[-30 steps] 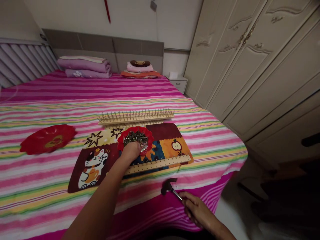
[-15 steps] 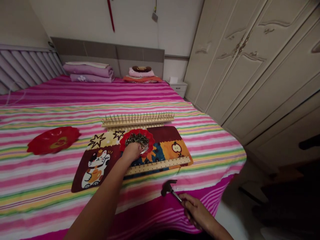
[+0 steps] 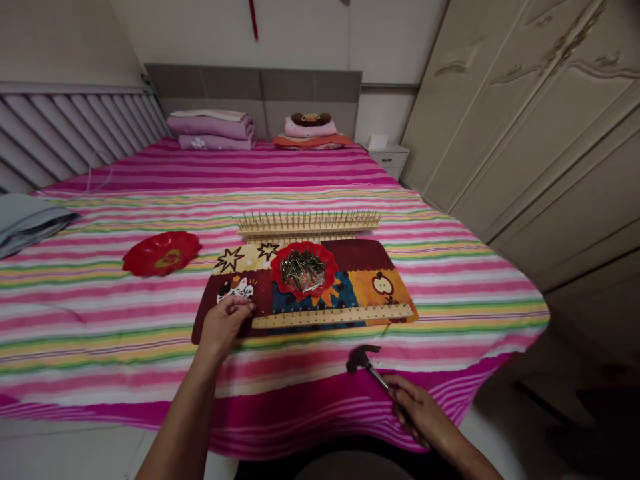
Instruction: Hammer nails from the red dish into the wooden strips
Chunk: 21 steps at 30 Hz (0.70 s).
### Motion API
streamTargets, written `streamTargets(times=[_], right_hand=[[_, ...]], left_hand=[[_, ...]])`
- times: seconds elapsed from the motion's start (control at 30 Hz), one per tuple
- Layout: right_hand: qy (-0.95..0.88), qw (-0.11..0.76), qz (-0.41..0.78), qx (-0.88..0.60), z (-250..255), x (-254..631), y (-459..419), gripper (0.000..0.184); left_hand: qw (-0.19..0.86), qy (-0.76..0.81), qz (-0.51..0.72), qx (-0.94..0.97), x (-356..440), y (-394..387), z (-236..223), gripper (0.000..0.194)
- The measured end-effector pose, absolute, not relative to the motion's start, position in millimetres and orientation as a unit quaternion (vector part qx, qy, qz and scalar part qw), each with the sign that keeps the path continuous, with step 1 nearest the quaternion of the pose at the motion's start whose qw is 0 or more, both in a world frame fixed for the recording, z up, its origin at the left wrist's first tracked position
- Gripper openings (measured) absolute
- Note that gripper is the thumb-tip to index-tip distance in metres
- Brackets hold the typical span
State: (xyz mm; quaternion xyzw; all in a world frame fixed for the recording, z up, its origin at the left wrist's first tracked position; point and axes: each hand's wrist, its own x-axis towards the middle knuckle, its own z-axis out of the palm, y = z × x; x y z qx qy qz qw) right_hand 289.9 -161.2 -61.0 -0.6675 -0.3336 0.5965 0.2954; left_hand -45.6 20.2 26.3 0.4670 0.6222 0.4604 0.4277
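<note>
My right hand (image 3: 414,408) grips the handle of a claw hammer (image 3: 367,363), its dark head over the near side of the bed. The fingers of my left hand (image 3: 231,323) are pinched together by the left end of a pale wooden strip (image 3: 330,317); what they hold, if anything, is too small to make out. Small nails stand in a row along the strip, which lies on a patterned mat (image 3: 385,257). Behind it on the mat, a red scalloped bowl (image 3: 276,275) is filled with loose nails (image 3: 303,268).
Beyond the mat, wooden strips (image 3: 310,224) bristle with upright nails. An upturned-looking red dish (image 3: 161,255) lies to the left on the striped bedspread (image 3: 100,333). Folded bedding (image 3: 213,129) sits by the headboard, grey-blue cloth (image 3: 30,223) at far left, a wardrobe (image 3: 520,133) at right.
My left hand has come out of the nail bowl and moved left and nearer, to the strip's left end. My right hand still holds the hammer. The view has shifted left.
</note>
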Motion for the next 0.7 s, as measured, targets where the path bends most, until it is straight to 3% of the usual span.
streamTargets(times=[0.27, 0.7], right_hand=[[-0.324, 0.292, 0.588, -0.681, -63, 291, -163, 0.052], [-0.375, 0.324, 0.57, -0.655, -51, 279, -166, 0.049]], left_hand=[[0.423, 0.625, 0.452, 0.476, -52, 6, -10, 0.032], [0.326, 0.66, 0.431, 0.522, -45, -6, -13, 0.032]])
